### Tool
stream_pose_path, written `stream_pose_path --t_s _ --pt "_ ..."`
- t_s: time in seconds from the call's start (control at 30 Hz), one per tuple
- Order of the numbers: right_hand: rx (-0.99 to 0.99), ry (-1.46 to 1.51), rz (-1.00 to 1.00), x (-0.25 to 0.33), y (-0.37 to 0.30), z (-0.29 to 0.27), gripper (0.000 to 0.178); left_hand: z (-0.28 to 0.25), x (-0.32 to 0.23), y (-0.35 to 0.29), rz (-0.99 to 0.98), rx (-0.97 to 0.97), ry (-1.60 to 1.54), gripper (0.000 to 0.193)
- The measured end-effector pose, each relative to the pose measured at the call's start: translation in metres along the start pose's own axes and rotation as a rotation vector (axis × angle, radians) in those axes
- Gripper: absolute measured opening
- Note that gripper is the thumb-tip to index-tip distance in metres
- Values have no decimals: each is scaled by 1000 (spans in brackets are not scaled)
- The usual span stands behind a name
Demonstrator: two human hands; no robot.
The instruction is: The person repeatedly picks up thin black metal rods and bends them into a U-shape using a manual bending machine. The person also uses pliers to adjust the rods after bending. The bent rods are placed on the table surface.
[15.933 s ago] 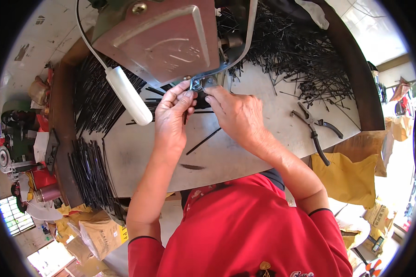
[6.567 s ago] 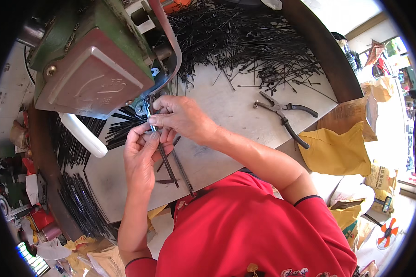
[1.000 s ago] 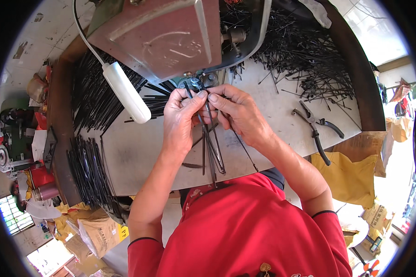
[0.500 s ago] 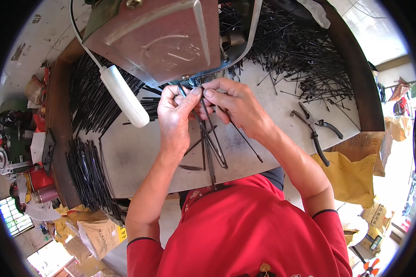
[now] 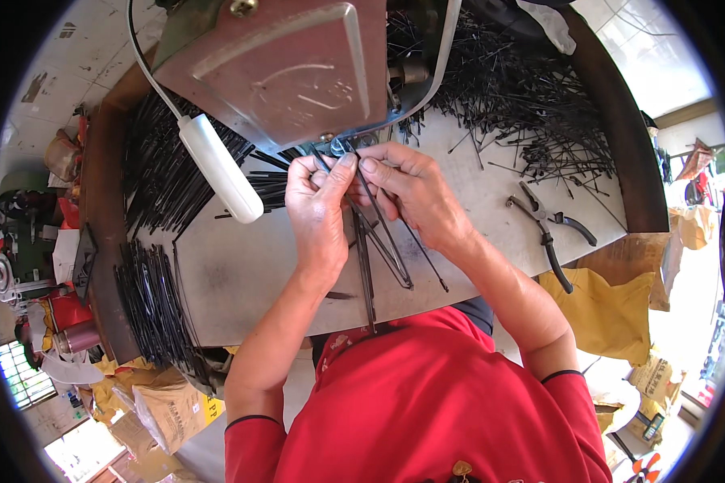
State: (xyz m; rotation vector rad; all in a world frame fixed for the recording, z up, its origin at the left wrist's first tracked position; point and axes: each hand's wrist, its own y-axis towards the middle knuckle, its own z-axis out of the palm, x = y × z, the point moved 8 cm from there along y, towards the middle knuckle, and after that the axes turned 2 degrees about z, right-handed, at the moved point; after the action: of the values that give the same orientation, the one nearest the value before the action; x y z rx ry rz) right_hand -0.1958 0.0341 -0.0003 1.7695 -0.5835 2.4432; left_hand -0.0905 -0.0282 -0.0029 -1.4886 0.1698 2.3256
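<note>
Both hands meet just beneath the front of a dark red machine head [image 5: 286,76]. My left hand [image 5: 316,213] is closed, thumb against fingers, on thin black metal rods [image 5: 389,249] whose lower ends hang over the table. My right hand [image 5: 427,197] pinches at the upper end of the rods, close to the left thumb. Another thin black rod [image 5: 428,262] slants down from under the right fingers. Exactly which rod each fingertip grips is hidden, as are the rod tips at the machine's lower edge.
Many black rods [image 5: 157,302] lie bundled at the left, and a tangled heap [image 5: 532,105] covers the back right. Pliers [image 5: 548,221] rest by the right edge of the metal table [image 5: 234,282]. A white lamp [image 5: 221,169] hangs at the left of the machine.
My left hand has shifted slightly right, and the lower ends of its rods have swung right. The right hand stays pinched near the machine; its slanting rod has tipped slightly left.
</note>
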Motion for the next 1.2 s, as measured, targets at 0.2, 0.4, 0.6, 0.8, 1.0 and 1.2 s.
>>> stream_pose_path --t_s 0.2,0.4,0.6,0.8,1.0,1.2 --pt "14 37 53 0 5 4 21 -4 -2 4 14 21 28 20" --pt "8 13 3 1 5 6 21 -4 -2 2 23 8 -4 20" --pt "17 16 29 1 9 6 22 -3 -3 5 33 18 -6 18" --pt "-7 46 11 -3 7 10 22 -8 -2 5 16 11 11 18" --pt "11 61 38 -11 11 9 21 -11 4 7 -60 -15 8 21" --pt "13 112 35 -11 10 11 21 -13 7 2 -107 -21 6 17"
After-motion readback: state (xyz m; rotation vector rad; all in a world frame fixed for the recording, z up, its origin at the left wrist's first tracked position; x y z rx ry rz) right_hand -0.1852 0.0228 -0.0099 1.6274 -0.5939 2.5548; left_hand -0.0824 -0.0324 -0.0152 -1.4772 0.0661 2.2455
